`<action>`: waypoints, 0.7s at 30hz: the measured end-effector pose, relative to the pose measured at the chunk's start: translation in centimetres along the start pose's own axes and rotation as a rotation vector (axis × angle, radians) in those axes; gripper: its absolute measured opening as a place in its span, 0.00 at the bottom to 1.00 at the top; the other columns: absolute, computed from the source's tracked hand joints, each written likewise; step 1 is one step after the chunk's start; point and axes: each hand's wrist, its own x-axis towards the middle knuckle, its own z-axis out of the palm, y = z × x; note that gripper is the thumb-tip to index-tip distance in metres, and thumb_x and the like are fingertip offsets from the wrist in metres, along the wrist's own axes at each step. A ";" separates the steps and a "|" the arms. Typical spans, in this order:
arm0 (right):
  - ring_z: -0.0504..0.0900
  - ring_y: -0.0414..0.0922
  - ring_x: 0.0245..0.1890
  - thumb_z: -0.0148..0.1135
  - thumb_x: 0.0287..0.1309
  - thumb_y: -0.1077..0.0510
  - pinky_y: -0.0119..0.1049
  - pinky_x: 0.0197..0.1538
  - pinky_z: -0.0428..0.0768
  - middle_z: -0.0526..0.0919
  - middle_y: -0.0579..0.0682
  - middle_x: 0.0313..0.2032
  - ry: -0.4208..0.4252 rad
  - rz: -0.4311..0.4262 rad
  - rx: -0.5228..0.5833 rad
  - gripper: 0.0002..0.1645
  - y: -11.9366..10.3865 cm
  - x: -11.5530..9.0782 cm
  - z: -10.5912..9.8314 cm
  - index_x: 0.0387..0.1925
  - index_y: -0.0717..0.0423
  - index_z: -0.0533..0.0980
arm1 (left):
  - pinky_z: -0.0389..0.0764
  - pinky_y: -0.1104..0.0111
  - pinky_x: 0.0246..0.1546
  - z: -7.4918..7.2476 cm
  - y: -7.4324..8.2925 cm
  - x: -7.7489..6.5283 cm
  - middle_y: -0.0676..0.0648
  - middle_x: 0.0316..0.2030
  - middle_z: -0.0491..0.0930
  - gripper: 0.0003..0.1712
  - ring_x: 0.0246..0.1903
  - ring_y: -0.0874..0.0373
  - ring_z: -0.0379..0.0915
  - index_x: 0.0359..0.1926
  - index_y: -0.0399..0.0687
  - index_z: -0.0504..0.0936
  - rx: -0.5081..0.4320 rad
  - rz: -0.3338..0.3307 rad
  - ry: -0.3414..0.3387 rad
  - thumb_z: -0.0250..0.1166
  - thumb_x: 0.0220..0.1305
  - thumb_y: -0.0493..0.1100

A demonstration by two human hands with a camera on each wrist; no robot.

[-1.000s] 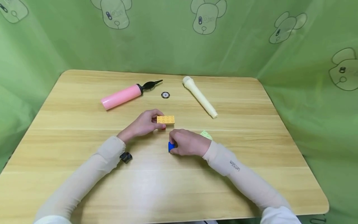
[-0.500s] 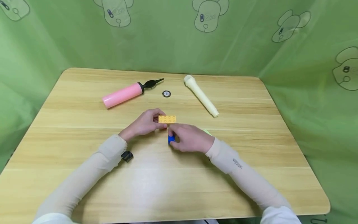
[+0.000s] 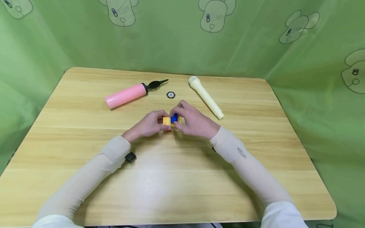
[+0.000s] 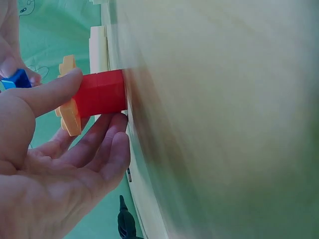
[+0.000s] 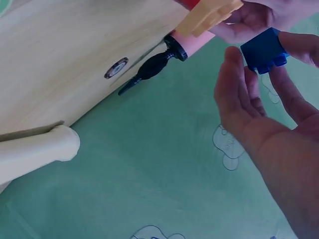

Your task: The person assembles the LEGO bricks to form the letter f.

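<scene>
Between the fingers and thumb of my left hand [image 3: 149, 124] is a stack of red toy bricks [image 4: 102, 92] standing on the table. Across its top lies a longer orange toy brick [image 3: 166, 121], its studs facing up. My right hand [image 3: 196, 123] pinches a small blue toy brick [image 3: 174, 118] between thumb and fingers. In the left wrist view, that blue brick [image 4: 17, 79] hangs a little above the orange brick [image 4: 70, 117], with a gap between them. The right wrist view also has the blue brick [image 5: 264, 50] apart from the orange one [image 5: 209, 17].
Towards the back of the wooden table [image 3: 159, 190] lie a pink hand pump [image 3: 126, 95] with a black nozzle, a round dark chip [image 3: 170, 95] and a cream toy microphone [image 3: 206, 98]. Green curtain [image 3: 171, 41] surrounds the far side and the sides.
My right hand has carried the blue brick up and away from me to over the orange brick. The light green brick has passed out of sight behind that hand. My left hand has barely moved.
</scene>
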 end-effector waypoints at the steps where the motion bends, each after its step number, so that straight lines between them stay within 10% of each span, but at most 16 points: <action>1: 0.78 0.52 0.39 0.67 0.60 0.62 0.38 0.43 0.78 0.72 0.52 0.42 -0.004 0.008 0.003 0.14 0.1 0.2 0.1 0.48 0.57 0.79 | 0.78 0.63 0.42 0.0 0.0 0.0 0.46 0.40 0.83 0.18 0.40 0.53 0.77 0.51 0.42 0.80 -0.007 -0.002 -0.001 0.72 0.61 0.41; 21: 0.79 0.47 0.40 0.67 0.61 0.61 0.34 0.42 0.79 0.72 0.50 0.46 -0.050 -0.001 -0.048 0.19 1.3 1.5 1.8 0.54 0.58 0.81 | 0.71 0.67 0.28 0.0 0.1 -0.1 0.47 0.31 0.77 0.19 0.26 0.56 0.70 0.51 0.44 0.80 0.021 -0.008 -0.005 0.72 0.62 0.44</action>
